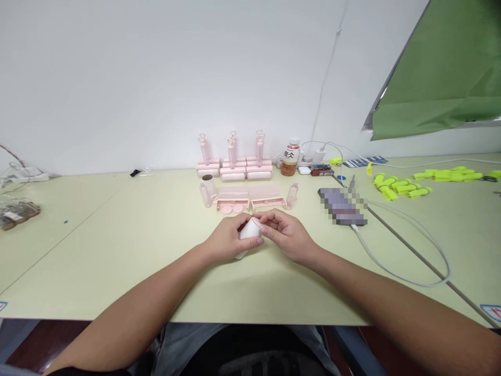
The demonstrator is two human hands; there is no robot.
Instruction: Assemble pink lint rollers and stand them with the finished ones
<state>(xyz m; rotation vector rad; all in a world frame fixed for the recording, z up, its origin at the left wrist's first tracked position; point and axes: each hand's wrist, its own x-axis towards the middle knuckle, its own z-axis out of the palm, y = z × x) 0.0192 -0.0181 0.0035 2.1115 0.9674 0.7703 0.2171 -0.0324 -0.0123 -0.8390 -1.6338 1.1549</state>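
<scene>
My left hand [227, 239] is wrapped around a small white cylinder [249, 232] just above the pale green table [117, 250]. My right hand [285, 232] meets it from the right, its fingertips pinching at the cylinder's upper end. Just behind the hands lie two pink trays [250, 196] with round pink discs [231, 209] in front of them. Clear pink tubes [206, 192] stand to the left of the trays and another [291, 195] to the right.
Stacked pink parts with upright heart-topped tubes [233, 162] line the wall. Beside them stand a drink bottle [290, 157], a power strip and chargers [317, 163]. A phone [343, 207] with a white cable lies right. Yellow-green pieces [399, 187] lie far right.
</scene>
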